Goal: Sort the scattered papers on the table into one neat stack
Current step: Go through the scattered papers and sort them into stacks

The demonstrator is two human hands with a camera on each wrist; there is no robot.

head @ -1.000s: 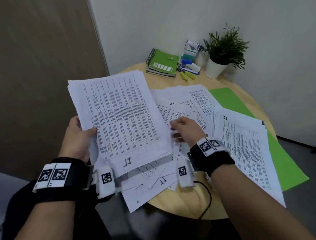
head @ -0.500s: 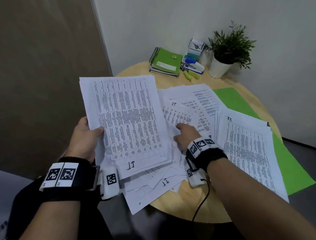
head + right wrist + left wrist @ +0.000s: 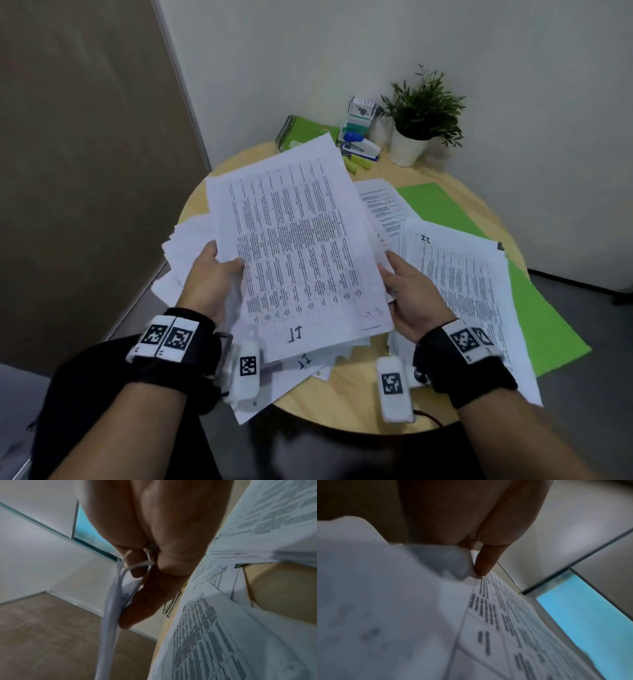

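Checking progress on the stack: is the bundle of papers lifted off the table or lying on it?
Lifted. The bundle tilts above the table, the left hand and right hand gripping its sides.

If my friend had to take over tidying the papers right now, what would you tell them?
Left hand: grips the left edge of the held bundle of papers, thumb on top.
Right hand: fingers pinch the bundle's right edge.
The bundle is lifted above the round table.
Done: some sheets are gathered into the bundle, though its edges are not yet even.
Left: loose sheets under the bundle, more at the left, and a spread pile on the right partly over the green folder. Collect them all, square the edges, and set down one stack.
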